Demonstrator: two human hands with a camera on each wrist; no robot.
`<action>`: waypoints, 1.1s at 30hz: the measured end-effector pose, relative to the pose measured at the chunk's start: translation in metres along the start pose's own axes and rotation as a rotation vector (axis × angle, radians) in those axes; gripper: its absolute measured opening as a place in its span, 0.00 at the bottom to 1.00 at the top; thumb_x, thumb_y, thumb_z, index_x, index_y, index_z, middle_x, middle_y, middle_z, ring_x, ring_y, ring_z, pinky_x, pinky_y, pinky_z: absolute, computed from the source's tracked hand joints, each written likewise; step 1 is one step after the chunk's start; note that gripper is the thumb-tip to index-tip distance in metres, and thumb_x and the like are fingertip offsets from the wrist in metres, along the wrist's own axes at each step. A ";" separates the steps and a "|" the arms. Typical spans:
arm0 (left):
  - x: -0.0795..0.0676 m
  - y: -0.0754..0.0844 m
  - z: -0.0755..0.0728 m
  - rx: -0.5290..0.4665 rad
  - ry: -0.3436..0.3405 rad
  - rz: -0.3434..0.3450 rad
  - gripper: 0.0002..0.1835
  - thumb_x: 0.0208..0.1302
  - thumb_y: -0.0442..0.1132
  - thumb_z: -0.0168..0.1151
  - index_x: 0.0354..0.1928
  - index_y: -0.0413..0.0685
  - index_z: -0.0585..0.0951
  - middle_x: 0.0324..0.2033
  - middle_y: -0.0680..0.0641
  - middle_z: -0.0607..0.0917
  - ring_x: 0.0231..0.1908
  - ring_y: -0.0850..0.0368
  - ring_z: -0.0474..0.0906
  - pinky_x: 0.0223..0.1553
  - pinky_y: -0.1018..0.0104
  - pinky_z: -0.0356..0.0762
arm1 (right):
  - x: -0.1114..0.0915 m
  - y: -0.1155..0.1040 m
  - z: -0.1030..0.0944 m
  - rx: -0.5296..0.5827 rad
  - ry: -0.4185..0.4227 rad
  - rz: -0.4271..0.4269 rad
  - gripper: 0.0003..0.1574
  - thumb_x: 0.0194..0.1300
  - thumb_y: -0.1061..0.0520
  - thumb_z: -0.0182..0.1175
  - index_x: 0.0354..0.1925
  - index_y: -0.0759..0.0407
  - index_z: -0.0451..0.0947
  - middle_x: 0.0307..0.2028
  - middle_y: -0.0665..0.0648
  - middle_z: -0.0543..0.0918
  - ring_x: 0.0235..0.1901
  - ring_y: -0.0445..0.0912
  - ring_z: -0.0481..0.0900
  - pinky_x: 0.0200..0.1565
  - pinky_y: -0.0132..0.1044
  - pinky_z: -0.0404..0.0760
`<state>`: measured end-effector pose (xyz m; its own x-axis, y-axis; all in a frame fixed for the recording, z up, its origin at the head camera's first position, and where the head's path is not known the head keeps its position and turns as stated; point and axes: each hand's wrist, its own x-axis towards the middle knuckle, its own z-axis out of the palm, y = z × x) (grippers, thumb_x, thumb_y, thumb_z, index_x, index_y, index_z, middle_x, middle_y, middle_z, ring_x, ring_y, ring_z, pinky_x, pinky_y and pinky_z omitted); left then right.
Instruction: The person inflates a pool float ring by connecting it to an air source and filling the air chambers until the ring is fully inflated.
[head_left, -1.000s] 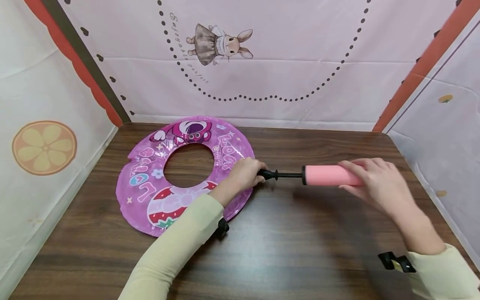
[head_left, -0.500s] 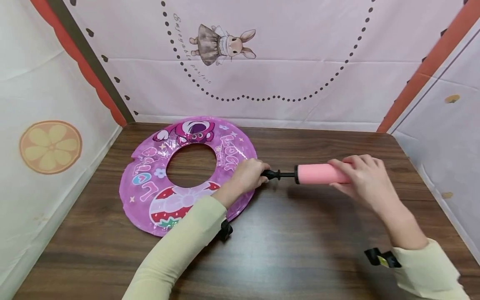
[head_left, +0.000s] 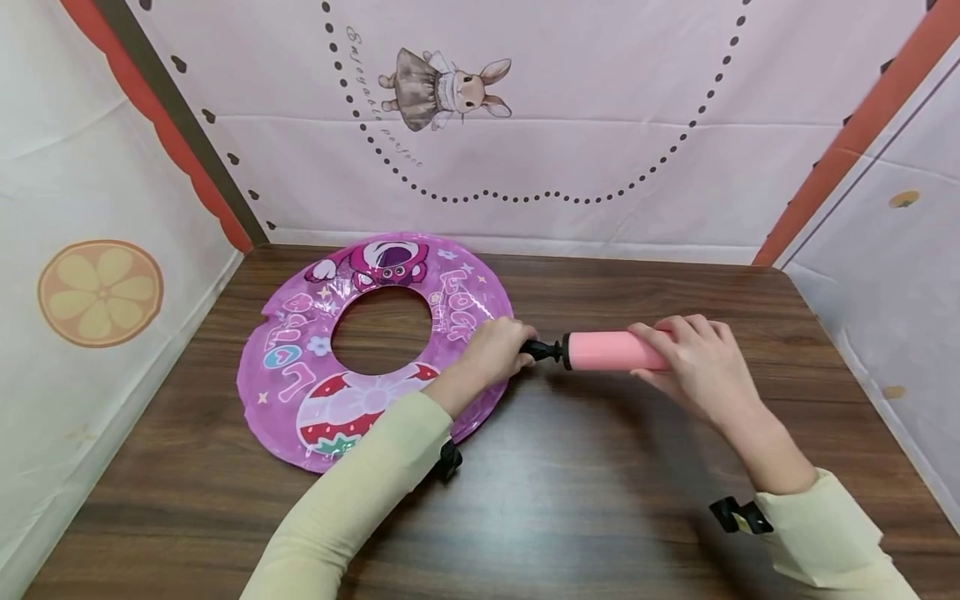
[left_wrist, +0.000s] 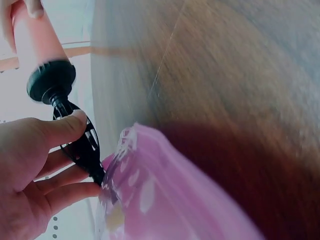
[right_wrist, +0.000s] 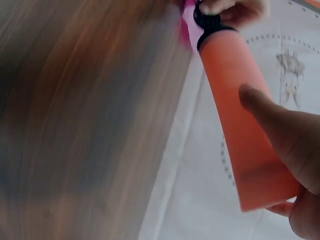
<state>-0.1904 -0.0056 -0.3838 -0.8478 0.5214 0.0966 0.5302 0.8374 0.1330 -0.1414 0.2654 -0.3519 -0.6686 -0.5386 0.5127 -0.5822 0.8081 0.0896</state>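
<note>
A pink hand pump lies sideways above the table, its black handle end pointing left. My left hand grips that black end, right at the edge of a purple swim ring. The left wrist view has the pump's black tip meeting the ring's shiny film. Round the pink barrel curl the thumb and fingers of my right hand. Almost no rod shows between the barrel's black cap and the handle. The ring is printed with a bear, lettering and strawberries, and its outer edge looks wrinkled.
The dark wooden table reaches back to a pale pink cloth with a rabbit print. White cloth walls stand at the left and right sides. A black device is strapped at each wrist.
My right hand has slid the pink barrel leftward in stages, and the black rod that showed earlier is now inside it. The left hand and the ring stay about where they were.
</note>
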 end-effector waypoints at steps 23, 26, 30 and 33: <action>-0.001 0.003 0.000 -0.011 0.010 0.039 0.11 0.54 0.46 0.67 0.38 0.52 0.83 0.31 0.51 0.85 0.31 0.55 0.81 0.32 0.62 0.79 | -0.012 0.025 -0.019 0.015 0.044 -0.030 0.47 0.60 0.23 0.31 0.46 0.55 0.78 0.32 0.63 0.80 0.32 0.62 0.74 0.31 0.57 0.69; -0.001 0.002 0.001 -0.003 0.027 0.048 0.10 0.54 0.45 0.67 0.37 0.52 0.84 0.31 0.51 0.85 0.31 0.55 0.81 0.32 0.62 0.79 | 0.000 0.008 -0.006 0.002 0.048 -0.026 0.38 0.58 0.27 0.46 0.47 0.54 0.77 0.34 0.63 0.79 0.34 0.61 0.74 0.34 0.58 0.69; -0.002 0.001 0.001 -0.022 0.047 0.053 0.09 0.53 0.44 0.67 0.36 0.51 0.84 0.31 0.51 0.85 0.30 0.56 0.80 0.32 0.64 0.79 | 0.009 -0.006 0.005 -0.032 0.059 -0.028 0.34 0.42 0.42 0.72 0.47 0.53 0.77 0.35 0.62 0.79 0.35 0.60 0.73 0.36 0.57 0.69; -0.002 -0.001 0.001 -0.035 0.053 0.056 0.09 0.53 0.43 0.67 0.37 0.51 0.84 0.30 0.50 0.85 0.31 0.56 0.80 0.32 0.63 0.78 | 0.011 -0.010 0.008 -0.032 0.054 -0.021 0.36 0.37 0.48 0.75 0.47 0.52 0.77 0.35 0.61 0.79 0.35 0.60 0.73 0.37 0.56 0.69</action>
<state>-0.1893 -0.0069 -0.3852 -0.8154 0.5572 0.1568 0.5777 0.8004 0.1602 -0.1466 0.2495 -0.3540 -0.6300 -0.5423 0.5559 -0.5799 0.8046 0.1278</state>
